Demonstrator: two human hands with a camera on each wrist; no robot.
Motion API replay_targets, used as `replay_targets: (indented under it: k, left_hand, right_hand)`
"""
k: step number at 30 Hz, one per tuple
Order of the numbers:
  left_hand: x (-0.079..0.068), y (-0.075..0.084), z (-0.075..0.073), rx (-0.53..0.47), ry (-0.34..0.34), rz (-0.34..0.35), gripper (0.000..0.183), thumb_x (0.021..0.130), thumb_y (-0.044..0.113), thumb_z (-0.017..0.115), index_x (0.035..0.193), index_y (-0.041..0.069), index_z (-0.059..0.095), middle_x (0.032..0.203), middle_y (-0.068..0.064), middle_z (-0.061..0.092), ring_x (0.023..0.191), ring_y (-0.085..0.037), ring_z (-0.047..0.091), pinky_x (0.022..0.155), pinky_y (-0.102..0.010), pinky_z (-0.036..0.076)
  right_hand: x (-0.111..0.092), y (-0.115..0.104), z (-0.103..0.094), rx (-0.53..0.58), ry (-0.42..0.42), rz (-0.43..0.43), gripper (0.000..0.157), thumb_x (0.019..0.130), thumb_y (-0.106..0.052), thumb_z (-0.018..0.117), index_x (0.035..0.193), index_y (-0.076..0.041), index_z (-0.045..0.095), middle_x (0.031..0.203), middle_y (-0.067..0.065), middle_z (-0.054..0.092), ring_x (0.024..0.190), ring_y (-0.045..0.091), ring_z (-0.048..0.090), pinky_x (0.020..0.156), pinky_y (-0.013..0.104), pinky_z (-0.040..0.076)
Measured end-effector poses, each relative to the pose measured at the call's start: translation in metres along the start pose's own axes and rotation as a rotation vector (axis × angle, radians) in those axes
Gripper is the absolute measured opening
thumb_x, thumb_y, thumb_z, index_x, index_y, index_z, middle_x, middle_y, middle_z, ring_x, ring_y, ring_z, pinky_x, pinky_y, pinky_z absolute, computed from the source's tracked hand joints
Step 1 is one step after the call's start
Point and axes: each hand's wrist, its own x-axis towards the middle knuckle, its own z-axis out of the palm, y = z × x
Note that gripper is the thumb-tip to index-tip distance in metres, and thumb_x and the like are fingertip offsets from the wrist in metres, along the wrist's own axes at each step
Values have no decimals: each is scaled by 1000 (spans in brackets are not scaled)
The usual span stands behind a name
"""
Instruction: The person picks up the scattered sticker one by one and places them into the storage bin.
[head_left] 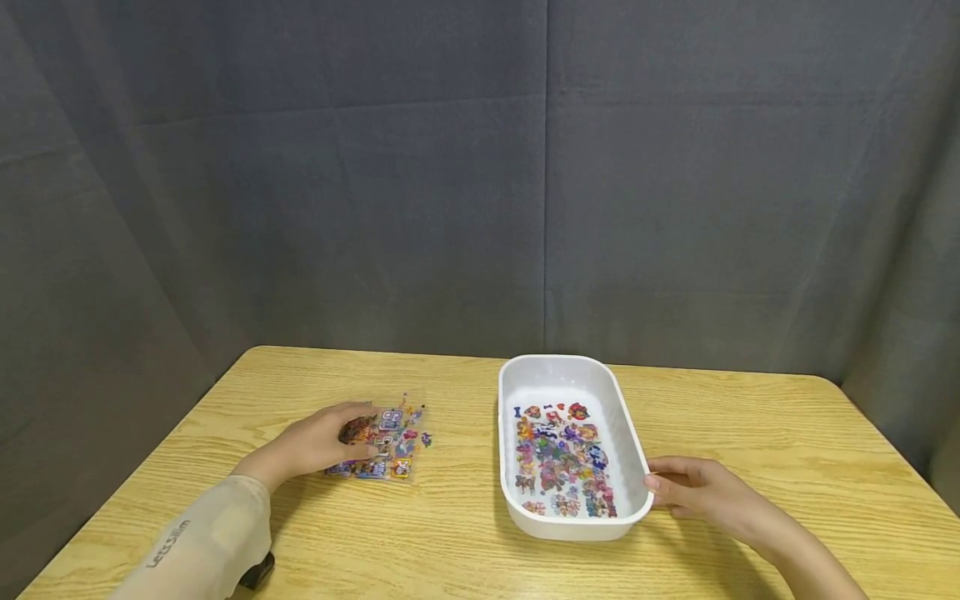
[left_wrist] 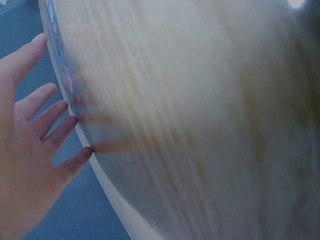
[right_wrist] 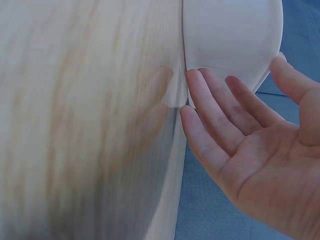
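Observation:
On the left of the table, clear sheets printed with colourful cartoon figures, which look like sticker sheets, lie flat. My left hand rests over their left part, thumb and fingers spread. In the left wrist view, its fingers reach down to the tabletop, beside the edge of a printed sheet. A white rectangular tray with rounded corners holds more printed clear sheets. My right hand touches its near right side, thumb at the rim. Rather straight fingers meet the outer wall in the right wrist view.
The wooden table has rounded far corners. Behind it hangs a dark grey curtain, which also runs down the left and right sides. A small black object shows beneath the left sleeve.

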Motion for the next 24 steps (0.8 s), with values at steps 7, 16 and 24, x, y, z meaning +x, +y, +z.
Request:
replay_targets:
  k: [7,16,24]
  left_hand:
    - [-1,-1,0,5,-9,10,75,88,44,75,148,9,47,154,-21,36,139,-46,33,103,-67,33]
    - [-1,0,2,53,-2,0,75,86,44,76,145,7,50,153,-21,38,138,-45,35,102,-66,35]
    - [-2,4,1,65,-4,-13,70,86,42,76,143,8,53,153,-20,39,139,-45,35,102,-66,35]
  right_hand:
    - [1,-1,1,-20,10,-12,61,102,-28,58,136,21,43,123,28,63,111,38,63,86,51,55]
    - [0,0,0,-23,5,-17,61,103,-27,56,136,22,42,121,28,63,109,37,64,85,52,55]
    - [-1,-2,1,-11,13,0,60,102,-27,57,136,20,42,119,24,66,108,35,65,85,49,55]
